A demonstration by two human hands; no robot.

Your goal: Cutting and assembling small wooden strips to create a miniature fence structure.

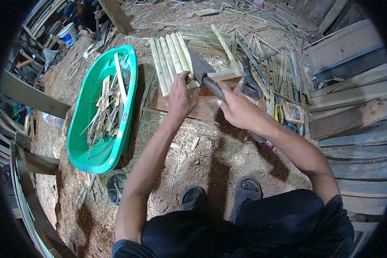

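Note:
My right hand (234, 107) is closed round the long dark handle of a hatchet (202, 65) with a broad, dark blade. That blade lies against the rightmost of several pale wooden slats (172, 53), set side by side in front of me. At the near ends of the slats, my left hand (180, 96) has its fingers bent, with thumb and fingertips pinching a slat end close to the blade. Beneath them is a low reddish-brown wooden board (198, 109), partly hidden by both hands.
A green plastic tub (73, 146) with thin wood scraps stands at left. Stick piles (279, 73) and a dark tool (250, 81) lie right of the slats. Stacked planks (357, 150) line the right side. A person (84, 19) crouches far left. Shavings cover the ground.

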